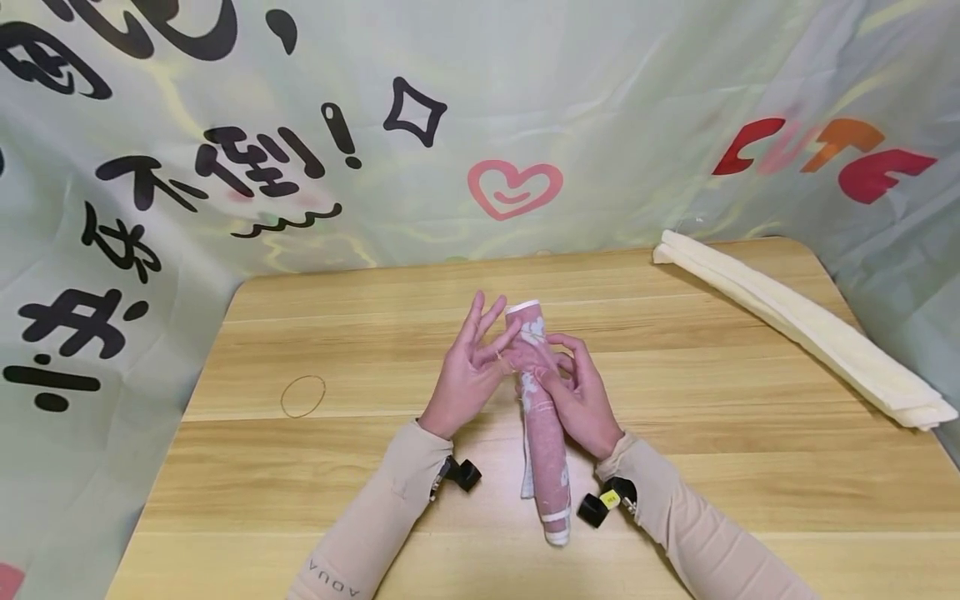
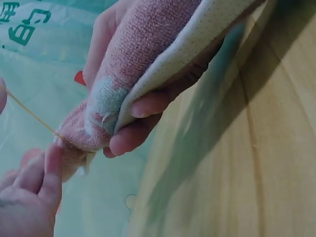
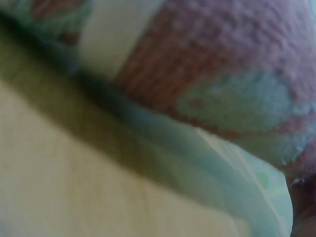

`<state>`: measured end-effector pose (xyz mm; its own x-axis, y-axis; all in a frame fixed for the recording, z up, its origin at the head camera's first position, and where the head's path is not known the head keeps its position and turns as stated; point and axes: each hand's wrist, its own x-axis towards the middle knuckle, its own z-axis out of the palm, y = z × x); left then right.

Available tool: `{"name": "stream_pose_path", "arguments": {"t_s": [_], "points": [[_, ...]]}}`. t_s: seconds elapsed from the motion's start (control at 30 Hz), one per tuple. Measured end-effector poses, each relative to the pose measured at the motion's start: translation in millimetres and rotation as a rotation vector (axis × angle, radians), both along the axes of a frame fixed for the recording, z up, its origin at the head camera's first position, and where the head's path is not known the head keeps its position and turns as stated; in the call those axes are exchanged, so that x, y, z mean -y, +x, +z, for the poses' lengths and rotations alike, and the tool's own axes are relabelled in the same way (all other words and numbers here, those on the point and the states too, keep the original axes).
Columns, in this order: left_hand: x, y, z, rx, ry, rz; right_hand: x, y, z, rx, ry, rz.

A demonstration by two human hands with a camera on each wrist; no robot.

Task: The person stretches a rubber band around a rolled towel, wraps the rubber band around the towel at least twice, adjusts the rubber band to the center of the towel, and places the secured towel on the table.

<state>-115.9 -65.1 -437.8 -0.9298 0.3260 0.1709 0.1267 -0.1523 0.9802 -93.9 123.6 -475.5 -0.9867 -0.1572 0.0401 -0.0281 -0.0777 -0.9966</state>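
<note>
A rolled pink towel (image 1: 551, 458) with pale blue-white patches lies lengthwise near the middle of a wood-grain table (image 1: 360, 483), a white edge at its far end, a white stripe near its rounded near end and a pale flap showing along its left side. A thin yellowish band (image 2: 32, 116) runs taut to the roll in the left wrist view, drawn out from a fingertip at that picture's edge. The left hand (image 1: 465, 379) stands at the left of the towel's far half, its fingers spread wide, the nearest ones at the fabric. Across from it, the right hand (image 1: 581, 400) grips the roll, its thumb on top and its fingers curled about the side; the right wrist view, blurred, shows mostly pink pile and a pale patch close to the lens, and the right fingertips cannot be made out there. Both forearms wear beige sleeves (image 1: 367, 517), with a small black device (image 1: 468, 475) at the left wrist and another, bearing a yellow label, at the right. Well to the left, a thin brown loop (image 1: 282, 402) lies flat on the wood. At the far right, a long folded cream cloth (image 1: 795, 329) slants across the tabletop, and behind everything hangs a pale green backdrop (image 1: 615, 108) printed with black characters, a pink heart and the word "CUTE"
</note>
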Motion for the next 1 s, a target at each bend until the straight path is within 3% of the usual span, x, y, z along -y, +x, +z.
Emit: {"name": "stream_pose_path", "arguments": {"t_s": [0.13,0.37,0.6,1.0], "points": [[-3.0,2.0,4.1,0.021,-0.058,0.063,0.4,0.6,1.0,0.002,-0.001,-0.012],[-11.2,7.0,6.5,0.085,-0.069,0.177,2.3,1.2,1.6,-0.008,-0.039,-0.04],[-10.8,8.8,10.0,0.106,-0.152,0.276,2.7,1.4,0.6,-0.014,-0.082,-0.057],[-4.5,0.2,11.7,0.198,-0.319,0.341,4.5,3.6,-0.7,-0.053,-0.079,-0.051]]}}
